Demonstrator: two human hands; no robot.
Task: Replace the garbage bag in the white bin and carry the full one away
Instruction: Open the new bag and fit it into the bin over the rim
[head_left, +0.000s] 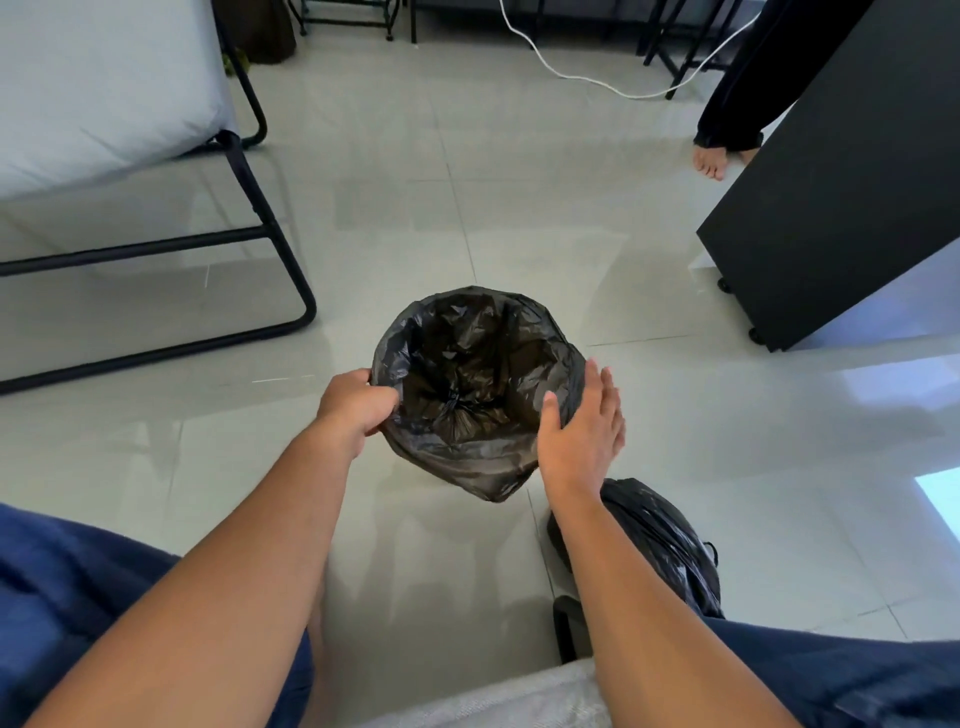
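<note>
— Down on the pale tiled floor (519, 208), between the person's knees, what do you make out?

— A bin wholly wrapped in a black garbage bag (470, 387). The liner is folded out over the rim and hangs down the outside, so none of the white shows. Its mouth gapes open, and deep inside the plastic gathers into a crumpled knot.

— And the hands?

— Left hand (356, 405) is at the near-left edge, fingers curled round the folded-over plastic, gripping it. Right hand (584, 434) is at the right side, fingers straight and together, thumb spread towards the opening. It holds nothing; whether the palm touches the bag or hovers just beside it, I cannot tell.

— Where is the full one?

— A second black bag (662, 540), bulging, sits on the tiles just behind the right forearm, near the person's right leg, apart from the bin.

— Anything else around?

— A bed with a black metal frame (270, 228) and pale mattress on the left, a black cabinet (841, 171) on small wheels to the right, a white cable (587, 79) trailing across the far floor, and someone else's bare foot (710, 161) under a dark trouser leg beside that cabinet
</note>
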